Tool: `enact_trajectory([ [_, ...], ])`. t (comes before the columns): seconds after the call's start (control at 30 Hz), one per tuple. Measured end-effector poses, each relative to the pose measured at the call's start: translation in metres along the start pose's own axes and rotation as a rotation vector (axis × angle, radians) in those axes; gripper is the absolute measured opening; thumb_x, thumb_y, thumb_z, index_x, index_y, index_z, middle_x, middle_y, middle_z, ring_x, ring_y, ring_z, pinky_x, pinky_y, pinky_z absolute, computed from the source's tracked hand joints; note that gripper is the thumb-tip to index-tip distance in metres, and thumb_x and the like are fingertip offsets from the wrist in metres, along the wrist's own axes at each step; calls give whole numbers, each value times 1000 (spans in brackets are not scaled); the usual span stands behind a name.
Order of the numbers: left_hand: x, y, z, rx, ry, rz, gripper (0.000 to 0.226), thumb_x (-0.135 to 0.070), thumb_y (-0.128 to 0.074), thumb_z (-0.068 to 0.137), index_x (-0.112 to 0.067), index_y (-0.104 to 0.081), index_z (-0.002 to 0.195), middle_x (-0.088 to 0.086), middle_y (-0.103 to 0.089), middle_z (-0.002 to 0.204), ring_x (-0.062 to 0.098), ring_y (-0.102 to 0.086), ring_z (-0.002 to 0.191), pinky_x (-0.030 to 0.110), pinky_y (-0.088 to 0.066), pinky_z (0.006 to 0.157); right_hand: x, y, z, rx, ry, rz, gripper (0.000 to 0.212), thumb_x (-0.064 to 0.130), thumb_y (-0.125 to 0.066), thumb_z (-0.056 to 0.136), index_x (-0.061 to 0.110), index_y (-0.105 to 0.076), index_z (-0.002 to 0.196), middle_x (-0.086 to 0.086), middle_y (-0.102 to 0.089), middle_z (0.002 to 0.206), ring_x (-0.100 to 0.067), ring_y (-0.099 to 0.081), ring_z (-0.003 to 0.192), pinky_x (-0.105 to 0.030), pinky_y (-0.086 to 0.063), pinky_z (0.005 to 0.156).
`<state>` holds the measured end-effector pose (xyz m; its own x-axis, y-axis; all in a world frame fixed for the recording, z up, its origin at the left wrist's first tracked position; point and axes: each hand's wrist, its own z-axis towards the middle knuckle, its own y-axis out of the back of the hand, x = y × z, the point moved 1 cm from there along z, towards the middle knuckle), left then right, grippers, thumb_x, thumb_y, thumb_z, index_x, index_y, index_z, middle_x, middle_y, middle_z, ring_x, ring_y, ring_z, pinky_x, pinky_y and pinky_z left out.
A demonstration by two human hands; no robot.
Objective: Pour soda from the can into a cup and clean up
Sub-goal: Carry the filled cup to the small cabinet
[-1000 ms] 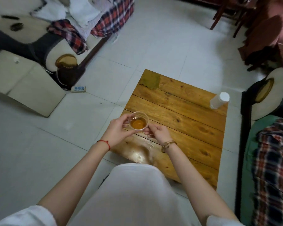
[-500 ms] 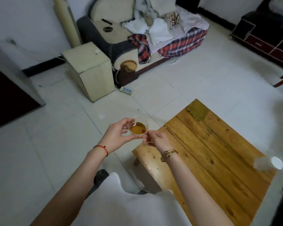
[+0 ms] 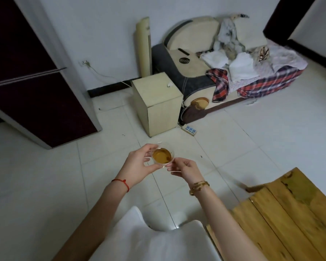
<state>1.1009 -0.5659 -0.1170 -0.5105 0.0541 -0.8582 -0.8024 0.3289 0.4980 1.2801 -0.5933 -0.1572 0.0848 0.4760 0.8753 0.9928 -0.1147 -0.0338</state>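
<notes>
Clear glass cup [image 3: 162, 156] of amber soda pinched between both hands, left hand [image 3: 137, 162] wrapping its side, right hand [image 3: 184, 168] gripping the near rim edge; cup is over tiled floor [image 3: 45, 185], wooden table [image 3: 290, 213] to the right of the hands; pour looks done, carrying step, next needs level carry; can not in view; cabinet [image 3: 156, 102] beyond the hands

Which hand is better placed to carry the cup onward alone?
Left, probably. The left hand wraps the cup wall with thumb and fingers; the right hand only pinches its near edge.
</notes>
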Motion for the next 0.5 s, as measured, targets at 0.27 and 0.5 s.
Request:
enact_trajectory([
  [0.27, 39, 92, 71, -56, 13, -5, 62, -22, -85, 73, -25, -57, 128, -12, -64, 114, -1, -60, 106, 13, -48, 93, 47, -85, 87, 47, 5, -9, 29, 10, -43, 100, 6, -69, 87, -5, -70, 79, -14, -65, 71, -25, -56, 72],
  [0.5, 71, 148, 156, -69, 44, -31, 61, -23, -86, 72, -26, -58, 126, -13, -65, 116, -2, -60, 107, 7, -47, 87, 88, -126, 177, 86, 4, -37, 33, 15, -41, 102, 12, -70, 87, -4, -73, 82, -14, -66, 71, -23, -56, 71],
])
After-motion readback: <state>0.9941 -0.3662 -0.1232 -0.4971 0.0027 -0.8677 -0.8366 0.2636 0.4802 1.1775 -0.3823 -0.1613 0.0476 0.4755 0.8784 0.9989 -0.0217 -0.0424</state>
